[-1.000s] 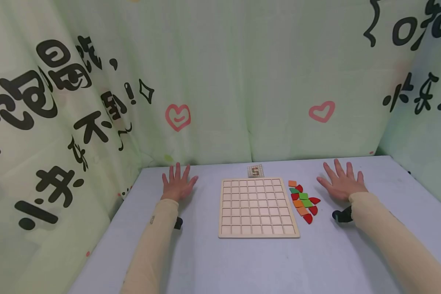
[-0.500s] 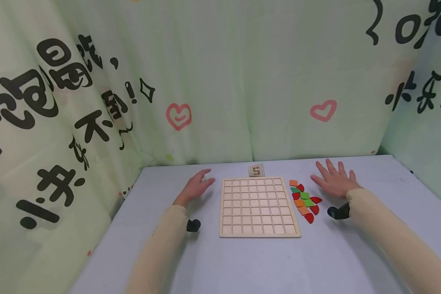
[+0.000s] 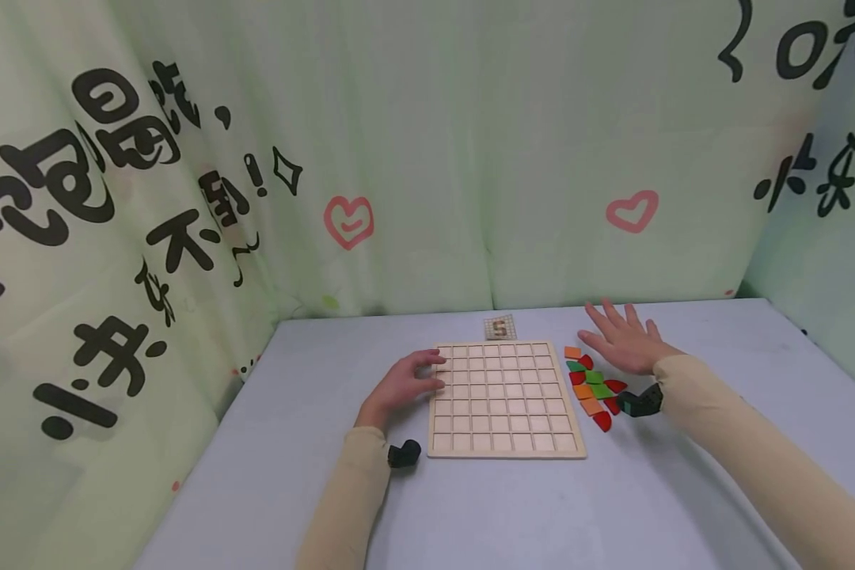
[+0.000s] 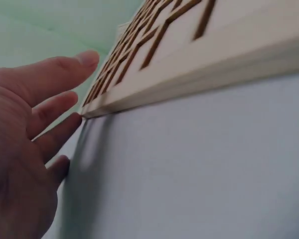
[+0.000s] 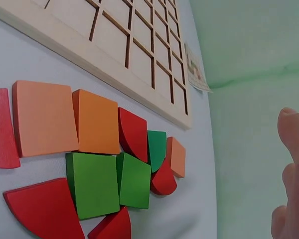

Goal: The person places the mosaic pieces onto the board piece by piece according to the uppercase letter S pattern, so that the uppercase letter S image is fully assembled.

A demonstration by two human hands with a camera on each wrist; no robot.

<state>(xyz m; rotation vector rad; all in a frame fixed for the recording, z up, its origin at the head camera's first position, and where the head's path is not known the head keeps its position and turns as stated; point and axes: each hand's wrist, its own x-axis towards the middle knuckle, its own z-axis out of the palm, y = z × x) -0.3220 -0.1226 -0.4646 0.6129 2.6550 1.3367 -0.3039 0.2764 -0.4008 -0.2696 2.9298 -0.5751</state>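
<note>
A pale wooden grid board [image 3: 507,455] lies flat on the table, its square cells bare. My left hand [image 3: 402,385] is at the board's upper left edge, thumb and fingers loosely bent and apart. In the left wrist view, fingertips reach the rim; contact cannot be told. Over the table to the right of the board, my right hand [image 3: 625,346] spreads its fingers, holding nothing. Below it lie loose flat pieces: orange squares [image 5: 45,119], green squares [image 5: 95,184], red quarter-circles [image 5: 46,206] and a darker green piece [image 5: 156,149].
Behind the board lies a small card [image 3: 500,328] with a brown figure on a grid. The white table [image 3: 499,514] ends at a pale green curtain [image 3: 427,158] with black characters and pink hearts. Each wrist carries a black camera [image 3: 404,454].
My left hand has moved right, from flat on the table to the board's left edge. The right hand has shifted left toward the coloured pieces. Board and pieces stay put.
</note>
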